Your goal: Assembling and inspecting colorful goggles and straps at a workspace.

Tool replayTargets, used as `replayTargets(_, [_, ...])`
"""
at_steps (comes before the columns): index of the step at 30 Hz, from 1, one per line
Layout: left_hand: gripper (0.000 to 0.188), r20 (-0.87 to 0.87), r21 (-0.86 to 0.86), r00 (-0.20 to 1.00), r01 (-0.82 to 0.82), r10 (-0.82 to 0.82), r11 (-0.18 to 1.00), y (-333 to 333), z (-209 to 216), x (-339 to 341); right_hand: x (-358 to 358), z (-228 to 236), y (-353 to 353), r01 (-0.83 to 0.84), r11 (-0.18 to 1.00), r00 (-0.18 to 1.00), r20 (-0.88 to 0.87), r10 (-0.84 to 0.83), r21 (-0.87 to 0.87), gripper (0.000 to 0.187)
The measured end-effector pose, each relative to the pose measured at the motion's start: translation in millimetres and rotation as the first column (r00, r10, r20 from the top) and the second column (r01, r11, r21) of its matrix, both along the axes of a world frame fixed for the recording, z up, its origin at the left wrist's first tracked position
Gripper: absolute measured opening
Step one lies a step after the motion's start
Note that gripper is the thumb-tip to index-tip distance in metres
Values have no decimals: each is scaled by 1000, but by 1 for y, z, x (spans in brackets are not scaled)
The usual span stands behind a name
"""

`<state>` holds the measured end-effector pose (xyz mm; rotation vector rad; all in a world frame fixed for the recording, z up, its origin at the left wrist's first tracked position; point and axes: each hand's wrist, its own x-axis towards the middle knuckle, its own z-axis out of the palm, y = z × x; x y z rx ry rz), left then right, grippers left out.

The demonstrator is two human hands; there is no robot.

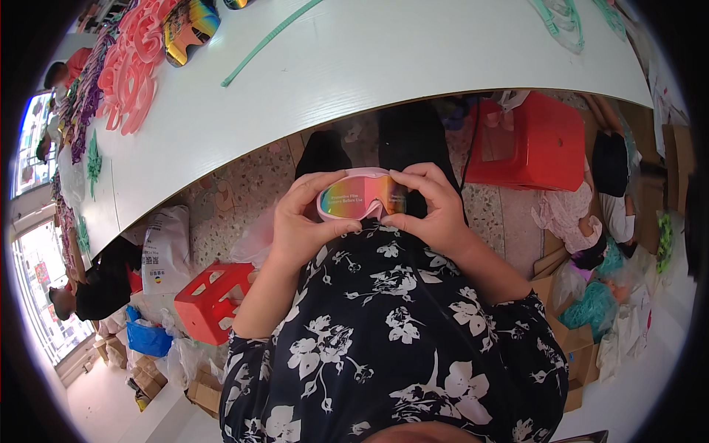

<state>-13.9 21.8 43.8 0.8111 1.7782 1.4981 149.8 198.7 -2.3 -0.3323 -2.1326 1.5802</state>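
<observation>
**Desk:** What do the hands hold?

**Photographer:** Both grip one pair of pink-framed swim goggles with a mirrored, rainbow-tinted lens. The left hand closes around the left end of the frame, fingers curled over the top, thumb under it. The right hand clasps the right end the same way. The goggles sit between the two hands, in front of the person's chest, above a black dress with white flowers and below the edge of the white table.

**Desk:** And around them?

**Photographer:** On the table's far left, a heap of pink goggle frames beside another mirrored pair; a green strap lies across the top. Under the table, a red plastic stool to the right, a red crate lower left, cardboard boxes and bags on the floor.
</observation>
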Motion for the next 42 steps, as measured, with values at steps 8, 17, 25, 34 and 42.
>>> replayTargets(8, [69, -604, -130, 756, 220, -253, 967, 12, 27, -22, -2, 3, 7, -62, 998, 998, -27, 62, -19, 64])
replayTargets(17, [61, -757, -238, 485, 419, -437, 876, 32, 44, -28, -2, 9, 10, -132, 990, 990, -49, 130, -42, 65])
replayTargets(25, [59, -821, -187, 412, 460, -395, 868, 29, 40, -31, -4, 16, 13, -160, 987, 985, -64, 161, 12, 64])
replayTargets(34, [52, -814, -206, 395, 492, -427, 846, 30, 43, -35, -9, 21, 15, -184, 983, 981, -65, 185, 24, 64])
replayTargets(42, [53, -750, -255, 457, 466, -477, 847, 25, 38, -35, -11, 21, 15, -217, 976, 975, -58, 216, -9, 65])
